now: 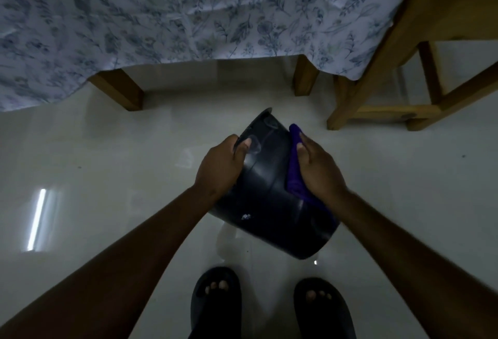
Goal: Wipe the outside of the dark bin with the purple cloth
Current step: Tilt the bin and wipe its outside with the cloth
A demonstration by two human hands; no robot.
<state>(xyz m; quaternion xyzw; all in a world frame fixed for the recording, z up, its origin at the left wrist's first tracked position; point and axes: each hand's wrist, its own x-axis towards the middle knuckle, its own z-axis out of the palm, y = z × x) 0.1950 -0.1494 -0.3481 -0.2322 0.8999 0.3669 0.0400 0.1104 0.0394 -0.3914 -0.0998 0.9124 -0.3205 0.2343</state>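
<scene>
The dark bin (269, 193) is held tilted in the air above the floor, its glossy outer wall facing me. My left hand (219, 166) grips the bin's far left edge, thumb lying on the wall. My right hand (318, 166) presses the purple cloth (295, 168) flat against the bin's right side. The cloth runs along that side from above my fingers down past my wrist. A small pale mark shows low on the bin wall.
A table with a floral cloth (188, 15) hangs over wooden legs (121, 90) just ahead. A wooden chair frame (390, 87) stands at the right. The glossy pale floor (107, 163) lies all around. My feet in dark slippers (215, 301) stand below the bin.
</scene>
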